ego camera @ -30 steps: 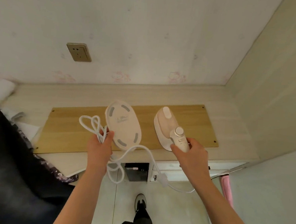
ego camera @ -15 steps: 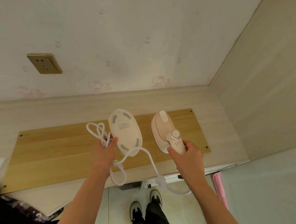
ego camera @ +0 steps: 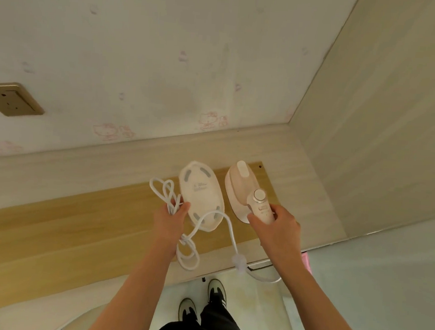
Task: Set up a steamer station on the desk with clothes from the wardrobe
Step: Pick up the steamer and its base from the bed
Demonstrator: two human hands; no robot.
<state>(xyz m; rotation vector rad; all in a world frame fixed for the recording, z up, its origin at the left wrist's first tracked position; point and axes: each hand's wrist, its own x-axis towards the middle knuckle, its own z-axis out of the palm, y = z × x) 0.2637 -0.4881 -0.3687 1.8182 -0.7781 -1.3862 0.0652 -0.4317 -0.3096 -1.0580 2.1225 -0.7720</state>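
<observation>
Over the pale wooden table (ego camera: pixel 83 160), my right hand (ego camera: pixel 276 228) clamps its fingers on the pink-white handheld steamer (ego camera: pixel 240 189); my left hand (ego camera: pixel 171 221) grips the white oval base (ego camera: pixel 201 194) and white cord (ego camera: pixel 162 189). Both have moved rightward and are not yet set down.

- We see a gold wall socket (ego camera: pixel 12 100) at the left, set in the pale wall (ego camera: pixel 168 45).
- We make out faint pink cat drawings (ego camera: pixel 108 131) low on that wall.
- We glimpse a pink strip (ego camera: pixel 306 261) beside the pale floor tiles (ego camera: pixel 260 309); we cannot tell what it is.
</observation>
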